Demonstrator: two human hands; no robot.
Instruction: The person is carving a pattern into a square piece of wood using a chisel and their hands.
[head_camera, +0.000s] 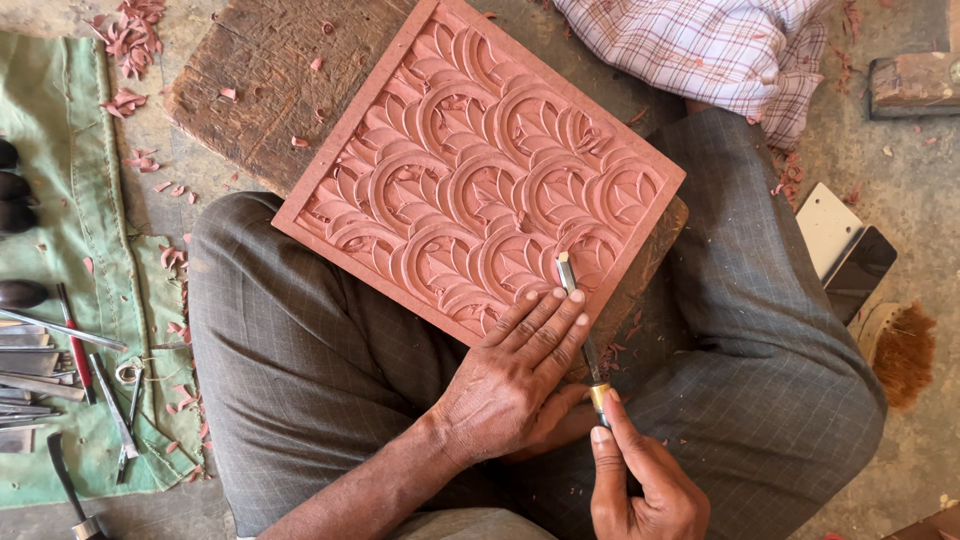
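Person's sitting cross-legged on the floor with a reddish carved panel (480, 165) resting partly on their lap and partly on a rough wooden board (265, 85) underneath it. The panel is square-ish, turned diamond-wise to the camera, and covered in overlapping arch and leaf shapes inside a plain raised border.

The left hand (520, 375) lies flat on the panel's near edge, fingers pressed together and stretched forward, steadying a chisel (580, 320). The right hand (640, 480) is closed around the chisel's lower end, pinching it just below the brass ring with thumb and forefinger. The blade tip sits on the carving near the panel's lower right corner, right beside the left fingertips. The left fingers cover a bit of the border, so you can't see the carving under them.

Around it: a green cloth (70, 200) spread on the left, with a row of metal carving tools (45, 365) lying on it, dark handles poking in from the edge. Reddish shavings (130, 35) are scattered over the cloth, board and floor. A checked cloth (720, 45) is bunched up at the top, just beyond the panel. On the right, well apart from the hands, a dark phone (860, 270) and a small brush (900, 350) on the floor.
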